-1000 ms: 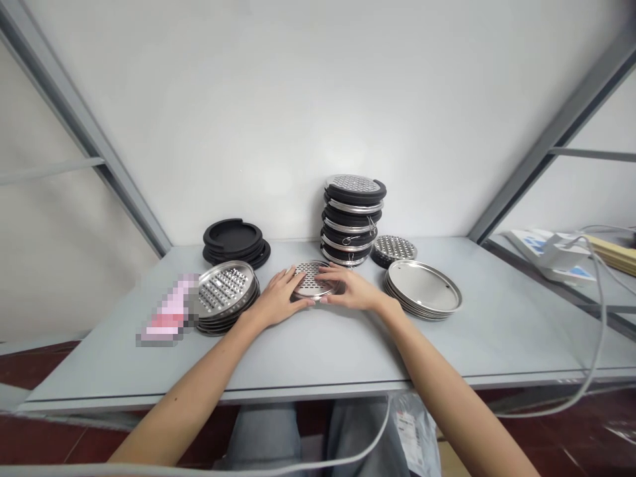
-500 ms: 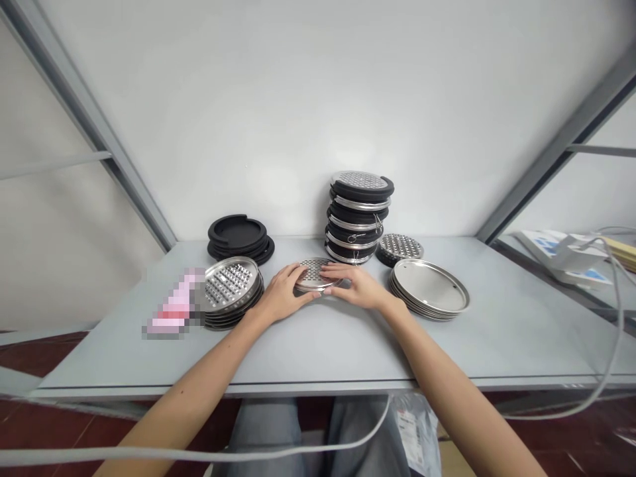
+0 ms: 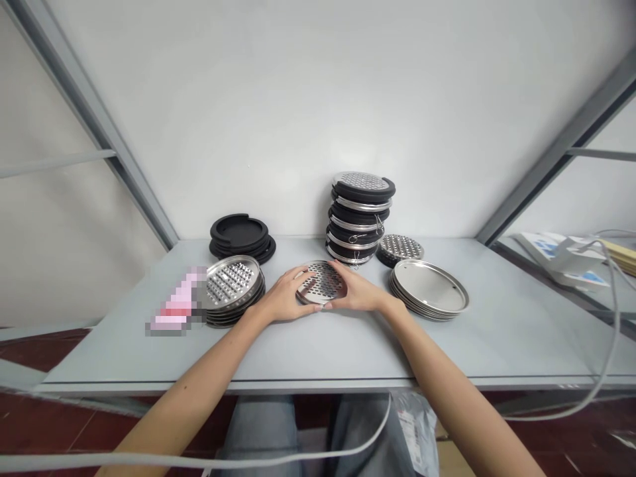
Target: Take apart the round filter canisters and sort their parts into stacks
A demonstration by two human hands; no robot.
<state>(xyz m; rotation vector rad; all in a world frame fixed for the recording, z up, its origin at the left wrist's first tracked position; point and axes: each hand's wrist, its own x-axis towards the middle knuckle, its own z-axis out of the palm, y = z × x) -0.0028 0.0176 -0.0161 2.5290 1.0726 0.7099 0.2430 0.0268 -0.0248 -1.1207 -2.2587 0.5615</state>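
A round metal grater plate [image 3: 322,281] with slotted holes is low over the table at its middle; I cannot tell whether it rests on it or on another disc. My left hand [image 3: 291,295] curves round its left rim, thumb at the near edge and fingers over the top. Around the right rim goes my right hand [image 3: 355,286], its thumb almost meeting the left thumb in front. To the left stands a stack of coarse grater discs [image 3: 231,285]. Beside my right wrist lies a pile of plain metal plates [image 3: 431,288].
A tall stack of black rings and metal discs [image 3: 358,215] rises behind my hands. Black round holders [image 3: 242,235] are piled at the back left. More grater discs [image 3: 401,247] sit at the back right. A pixelated pink item [image 3: 173,305] lies left. A white cable [image 3: 616,318] hangs at the right.
The grater plate shows more of its face and sits slightly nearer me. My hands have shifted from lying across its top to gripping its rim at both sides.
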